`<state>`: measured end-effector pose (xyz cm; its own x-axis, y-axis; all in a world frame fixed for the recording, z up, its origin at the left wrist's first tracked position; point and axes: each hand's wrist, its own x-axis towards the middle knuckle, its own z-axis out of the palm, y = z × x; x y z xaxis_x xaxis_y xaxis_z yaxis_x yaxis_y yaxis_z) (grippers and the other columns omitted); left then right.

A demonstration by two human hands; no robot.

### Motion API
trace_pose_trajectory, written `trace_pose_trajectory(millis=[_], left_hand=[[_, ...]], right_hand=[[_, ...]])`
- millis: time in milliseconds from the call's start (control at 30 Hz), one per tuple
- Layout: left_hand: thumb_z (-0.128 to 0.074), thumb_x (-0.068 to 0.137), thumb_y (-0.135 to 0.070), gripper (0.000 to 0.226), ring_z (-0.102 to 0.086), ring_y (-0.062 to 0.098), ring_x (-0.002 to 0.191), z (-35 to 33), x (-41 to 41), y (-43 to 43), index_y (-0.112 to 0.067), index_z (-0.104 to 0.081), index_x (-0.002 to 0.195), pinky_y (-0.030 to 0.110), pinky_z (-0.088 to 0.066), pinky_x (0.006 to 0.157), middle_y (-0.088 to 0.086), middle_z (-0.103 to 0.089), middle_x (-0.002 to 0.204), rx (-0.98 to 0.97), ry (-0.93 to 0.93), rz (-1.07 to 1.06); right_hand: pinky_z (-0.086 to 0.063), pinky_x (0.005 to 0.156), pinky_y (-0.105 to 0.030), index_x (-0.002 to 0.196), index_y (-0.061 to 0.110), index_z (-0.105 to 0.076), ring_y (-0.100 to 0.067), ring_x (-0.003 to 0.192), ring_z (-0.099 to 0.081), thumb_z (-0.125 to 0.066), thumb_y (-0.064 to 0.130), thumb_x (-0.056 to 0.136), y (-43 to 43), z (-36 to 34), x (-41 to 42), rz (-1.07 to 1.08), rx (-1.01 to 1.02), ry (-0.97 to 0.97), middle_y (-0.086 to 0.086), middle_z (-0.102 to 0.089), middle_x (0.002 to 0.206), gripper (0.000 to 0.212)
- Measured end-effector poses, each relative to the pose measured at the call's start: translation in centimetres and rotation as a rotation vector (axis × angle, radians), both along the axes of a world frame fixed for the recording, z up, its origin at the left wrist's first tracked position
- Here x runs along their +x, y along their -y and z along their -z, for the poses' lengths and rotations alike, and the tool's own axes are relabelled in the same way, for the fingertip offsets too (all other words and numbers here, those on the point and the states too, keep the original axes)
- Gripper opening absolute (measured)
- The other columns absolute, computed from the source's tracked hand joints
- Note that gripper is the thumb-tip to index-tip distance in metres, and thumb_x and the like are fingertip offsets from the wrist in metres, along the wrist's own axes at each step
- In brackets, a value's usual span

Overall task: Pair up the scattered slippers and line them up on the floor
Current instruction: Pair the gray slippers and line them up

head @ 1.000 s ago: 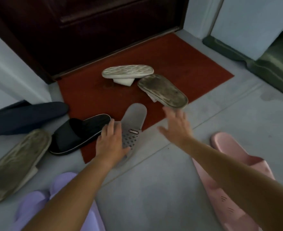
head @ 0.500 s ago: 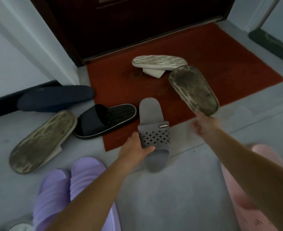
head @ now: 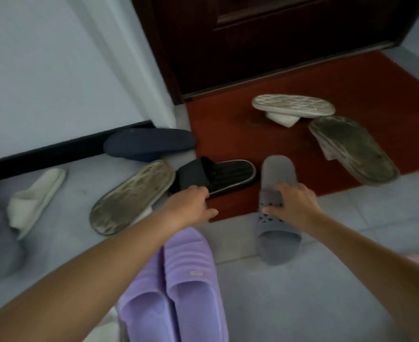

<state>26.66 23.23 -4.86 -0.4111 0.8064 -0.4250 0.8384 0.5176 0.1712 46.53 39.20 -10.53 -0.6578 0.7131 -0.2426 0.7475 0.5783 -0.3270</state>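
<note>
Gripping the grey slipper (head: 277, 171) by its perforated strap, the right hand (head: 293, 206) sits centre frame at the red mat's (head: 228, 137) edge. The left hand (head: 191, 206) curls at the black slide (head: 218, 174) (can't tell if it's grasping). Only the purple pair (head: 179, 280), bottom centre, looks matched. The navy slipper (head: 149, 143), cream slipper (head: 37, 193) and dirty sole-up slipper (head: 132, 196) lie scattered, so the task looks mostly undone.

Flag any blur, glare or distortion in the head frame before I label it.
Head view: dim, flat, bluish indoor light, no glare, only soft shadows; blur softens the left edge, smearing the white slipper and the skirting; the centre is sharper, with the cut-out pattern on the grey slipper under the right hand readable; the wide-angle lens tilts and slightly bows the door frame and stretches both forearms near the bottom.
</note>
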Motion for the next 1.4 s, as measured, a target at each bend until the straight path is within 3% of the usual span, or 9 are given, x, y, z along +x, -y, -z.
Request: trace_pose_trajectory(millis=[133,333,500,700,800,967,1133,1233,1400], left_hand=[[-0.055,0.087,-0.046,0.053,-0.050,0.026,0.119,0.4,-2.6,6.6,-0.017,-0.046,0.130,0.032,-0.041,0.093,0.007,-0.048,0.134,-0.061,-0.046,0.002],[-0.054,0.087,-0.044,0.066,-0.049,0.033,0.123,0.0,-6.5,15.3,-0.018,-0.027,0.141,0.042,-0.044,0.093,0.010,-0.038,0.140,0.025,-0.064,-0.279],[-0.052,0.088,-0.043,0.063,-0.049,0.033,0.119,-2.5,-10.0,23.4,-0.017,-0.027,0.140,0.043,-0.045,0.091,0.009,-0.041,0.136,0.146,-0.137,-0.383],[-0.054,0.089,-0.042,0.058,-0.049,0.030,0.120,-3.1,-17.1,32.7,-0.014,-0.033,0.135,0.041,-0.043,0.092,0.009,-0.042,0.137,0.243,-0.160,-0.671],[-0.054,0.088,-0.041,0.052,-0.051,0.031,0.114,-1.8,-19.7,35.3,-0.014,-0.037,0.129,0.039,-0.044,0.084,0.010,-0.045,0.131,0.241,-0.135,-0.792],[-0.055,0.086,-0.031,0.041,-0.047,0.031,0.116,-0.2,-23.6,38.7,-0.012,-0.043,0.120,0.041,-0.045,0.086,0.011,-0.044,0.126,0.284,-0.143,-0.990],[-0.050,0.091,-0.033,0.041,-0.048,0.033,0.117,4.0,-25.6,41.9,-0.006,-0.045,0.121,0.042,-0.042,0.094,0.016,-0.049,0.125,0.344,0.072,-1.313],[-0.045,0.094,-0.038,0.040,-0.053,0.038,0.111,6.6,-26.1,41.9,-0.005,-0.045,0.116,0.043,-0.043,0.092,0.019,-0.052,0.120,0.400,0.163,-1.321],[-0.051,0.092,-0.024,0.031,-0.056,0.038,0.110,8.4,-26.6,40.7,-0.004,-0.044,0.115,0.040,-0.043,0.087,0.021,-0.058,0.119,0.617,0.270,-1.477]], right_hand=[[-0.038,0.071,-0.032,0.099,0.022,-0.054,-0.019,0.080,-0.051,-0.067,0.059,0.072,0.9,-1.2,-0.8,0.027,-0.028,-0.108,0.010,-0.047,0.076,0.048],[-0.032,0.045,-0.025,0.071,0.030,-0.043,-0.008,0.058,-0.054,-0.072,0.053,0.070,5.4,-5.9,-6.3,-0.103,-0.149,-0.290,0.006,-0.055,0.065,0.037],[-0.039,0.051,-0.024,0.077,0.031,-0.051,-0.006,0.062,-0.056,-0.072,0.056,0.067,12.8,-9.6,-13.2,-0.423,-0.203,-0.227,0.006,-0.058,0.072,0.035],[-0.041,0.063,-0.030,0.077,0.026,-0.047,-0.007,0.072,-0.049,-0.067,0.059,0.069,22.3,-13.8,-21.9,-0.724,-0.127,-0.144,0.006,-0.051,0.078,0.039],[-0.041,0.063,-0.031,0.076,0.025,-0.045,-0.009,0.071,-0.049,-0.066,0.057,0.069,26.8,-14.1,-25.4,-0.756,-0.071,-0.122,0.006,-0.050,0.076,0.039],[-0.034,0.056,-0.025,0.074,0.027,-0.041,-0.007,0.067,-0.046,-0.066,0.057,0.071,32.5,-12.7,-30.2,-0.756,-0.035,-0.103,0.008,-0.050,0.073,0.039],[-0.036,0.059,-0.030,0.079,0.023,-0.044,-0.015,0.070,-0.048,-0.063,0.052,0.078,37.0,-10.2,-34.1,-0.745,-0.056,-0.121,0.002,-0.051,0.075,0.035],[-0.029,0.053,-0.025,0.079,0.022,-0.043,-0.013,0.067,-0.044,-0.056,0.044,0.087,39.0,-8.4,-35.8,-0.747,-0.088,-0.120,0.006,-0.046,0.072,0.027],[-0.028,0.053,-0.026,0.080,0.022,-0.044,-0.013,0.067,-0.044,-0.058,0.040,0.087,41.3,-6.5,-37.1,-0.705,-0.145,-0.124,0.010,-0.042,0.068,0.024]])
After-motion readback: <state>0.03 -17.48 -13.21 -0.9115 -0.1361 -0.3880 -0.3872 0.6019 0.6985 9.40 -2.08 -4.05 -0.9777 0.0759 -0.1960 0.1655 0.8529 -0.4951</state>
